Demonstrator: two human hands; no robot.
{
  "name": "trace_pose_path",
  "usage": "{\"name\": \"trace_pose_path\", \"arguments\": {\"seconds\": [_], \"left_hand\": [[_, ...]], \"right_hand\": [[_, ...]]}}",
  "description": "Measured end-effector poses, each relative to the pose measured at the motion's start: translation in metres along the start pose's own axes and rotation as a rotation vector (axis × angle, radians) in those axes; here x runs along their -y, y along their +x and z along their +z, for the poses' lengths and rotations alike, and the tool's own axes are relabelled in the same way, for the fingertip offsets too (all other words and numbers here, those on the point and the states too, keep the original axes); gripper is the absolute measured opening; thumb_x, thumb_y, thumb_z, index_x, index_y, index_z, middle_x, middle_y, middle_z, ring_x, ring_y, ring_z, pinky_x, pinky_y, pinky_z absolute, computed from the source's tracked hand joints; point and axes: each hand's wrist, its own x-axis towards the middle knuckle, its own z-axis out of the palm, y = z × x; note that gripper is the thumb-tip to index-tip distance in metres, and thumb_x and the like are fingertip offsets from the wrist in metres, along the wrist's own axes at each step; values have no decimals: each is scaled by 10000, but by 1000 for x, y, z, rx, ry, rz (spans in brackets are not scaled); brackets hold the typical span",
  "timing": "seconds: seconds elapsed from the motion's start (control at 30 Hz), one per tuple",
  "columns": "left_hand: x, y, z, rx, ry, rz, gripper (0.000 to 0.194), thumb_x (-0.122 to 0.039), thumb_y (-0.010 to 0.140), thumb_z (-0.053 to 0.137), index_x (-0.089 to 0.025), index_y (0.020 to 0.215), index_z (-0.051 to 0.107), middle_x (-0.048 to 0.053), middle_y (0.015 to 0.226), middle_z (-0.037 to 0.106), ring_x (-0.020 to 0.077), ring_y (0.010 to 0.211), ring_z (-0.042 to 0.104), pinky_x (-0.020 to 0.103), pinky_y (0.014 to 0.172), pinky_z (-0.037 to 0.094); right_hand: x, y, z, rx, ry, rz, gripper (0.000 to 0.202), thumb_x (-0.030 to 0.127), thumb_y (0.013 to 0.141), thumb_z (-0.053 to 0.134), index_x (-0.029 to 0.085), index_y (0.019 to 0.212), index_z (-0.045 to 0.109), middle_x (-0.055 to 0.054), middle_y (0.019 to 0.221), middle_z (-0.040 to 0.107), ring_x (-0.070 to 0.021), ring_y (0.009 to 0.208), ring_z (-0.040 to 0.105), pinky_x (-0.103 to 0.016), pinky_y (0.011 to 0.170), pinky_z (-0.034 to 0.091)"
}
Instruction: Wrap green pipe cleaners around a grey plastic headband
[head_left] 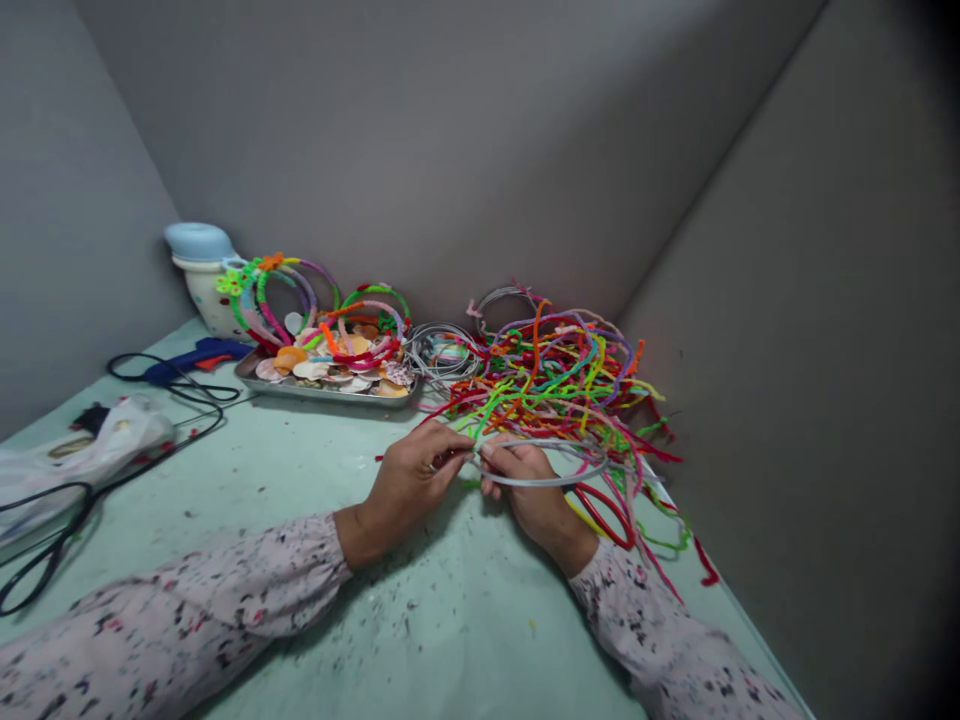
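Observation:
In my right hand (529, 485) is a plain grey ring (547, 482), pinched between thumb and fingers at its left end. The fingers of my left hand (420, 470) are pinched together at that same end, on a bright green pipe cleaner (487, 405) that meets the ring there. My fingertips partly hide where the two touch. Just beyond both hands lies a tangled heap of coloured pipe cleaners (577, 370). Scissors with red handles (606, 515) lie partly behind my right hand.
A metal tray (337, 398) of seashells carries several wrapped, colourful rings (367, 330). Beside it are bare grey rings (442, 350), a blue glue gun (196, 358) with a black cord (135, 480), a blue-lidded container (201, 270) and a plastic bag (112, 445). Grey walls (450, 150) stand close behind.

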Motion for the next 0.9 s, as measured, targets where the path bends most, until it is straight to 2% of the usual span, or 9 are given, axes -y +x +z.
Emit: {"name": "trace_pose_path", "arguments": {"seconds": [0.3,0.5,0.9], "left_hand": [[2,-1,0,8,9,36,159,-119,832,579,-173,930,692,46,839,666,139,801,594,266,712,483],[-3,1,-1,32,35,-23,153,-96,820,571,-164,901,682,45,830,644,139,783,586,263,699,470],[-8,1,-1,82,82,-102,98,-146,844,550,-162,845,647,24,794,614,129,742,554,253,676,425]], "right_hand": [[2,-1,-1,5,-61,-44,207,341,821,587,162,716,582,28,582,550,-72,457,485,-184,435,370],[8,-4,1,-3,-95,-26,220,370,807,596,165,729,575,26,592,548,-83,469,495,-197,439,382],[7,-3,1,-26,-141,-32,225,369,816,592,159,736,582,33,582,529,-87,468,505,-210,450,398]]}}
